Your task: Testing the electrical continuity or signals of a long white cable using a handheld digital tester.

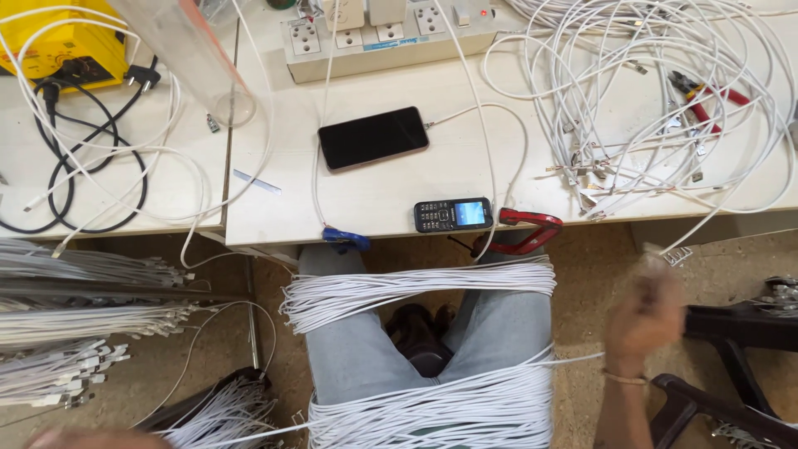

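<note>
My right hand (pixel 642 320) is raised at the right below the table edge, blurred by motion, with its fingers closed around the end of a white cable (pixel 675 254). A thin white cable (pixel 573 359) runs from the hand's side toward my lap. Two thick bundles of white cables lie across my legs, one near the knees (pixel 416 287) and one close to my body (pixel 432 407). Only a blurred sliver of my left hand (pixel 83 438) shows at the bottom left corner, beside more white cables (pixel 220 411); its fingers are hidden.
The white table (pixel 399 187) carries a smartphone (pixel 374 137), a small keypad phone (pixel 453 214), a power strip (pixel 391 37), red-handled pliers (pixel 706 100) and a tangle of white cables (pixel 648 108). Red (pixel 528 224) and blue (pixel 345 241) clamps grip its edge. Stacked cables (pixel 75 316) lie left.
</note>
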